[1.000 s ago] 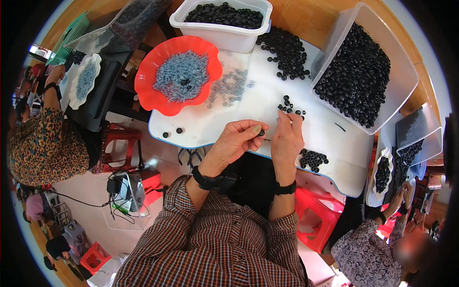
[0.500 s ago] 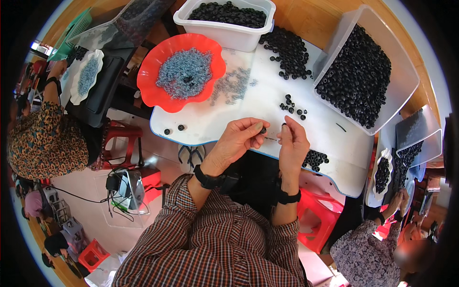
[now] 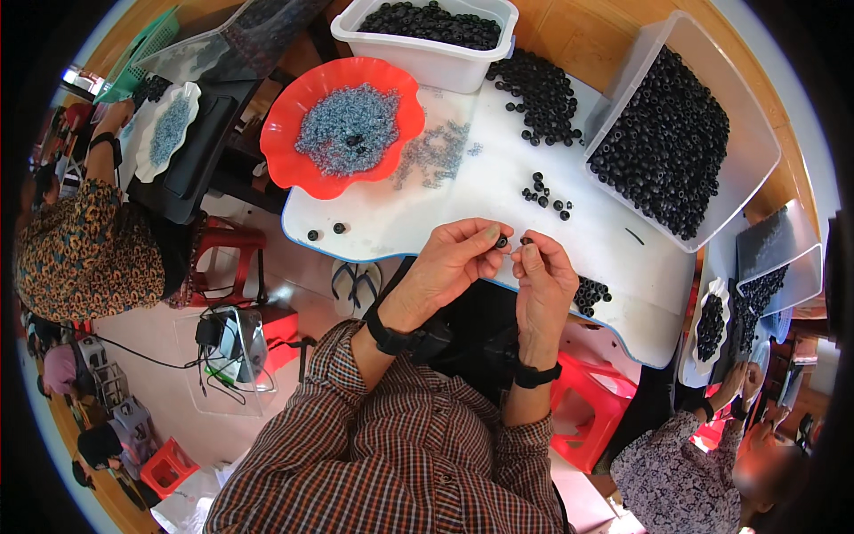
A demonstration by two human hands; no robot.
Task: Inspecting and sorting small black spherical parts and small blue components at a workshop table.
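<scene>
A: What's biggest in reach?

B: White desk [image 3: 480,191], blue-edged, wavy front. Clear bin [image 3: 749,156] far R, full of blk pcs, open side angled toward the person. White tub [image 3: 418,53] at the back, same kind of pcs inside. Red bowl [image 3: 283,120], scalloped rim, back L, holding tiny blue-grey see-thru pcs w/ some dark bits on top.

A: Going smaller?

B: Loose heap [image 3: 538,93] of blk pcs, btwn tub & bin. Then the hands, both near the desk's front edge, approx level.

A: Grip state?

B: L hand [image 3: 452,261]: narrow, thumb & finger pinching a blk ring pc [image 3: 501,241]. R hand [image 3: 544,278]: narrow too, thumb & finger on a small dark pc [image 3: 527,238]. Exact shape of that one? Can't tell, too tiny & part covered.

A: So what relation counts?

B: Dark pc lies just R of the ring pc, nearly level, slim gap btwn, not touching. Each sits at its own hand's fingertips, so neither hand's clearly nearer the gap. Long axis: ring pc looks squat & roundish, none obvious; dark pc, n/a.

A: Loose pcs close by?

B: Front cluster [image 3: 593,296] just beside R hand; scattered group [image 3: 544,194] past its fingertips. Two singles [image 3: 339,228] off L, near the edge.
</scene>
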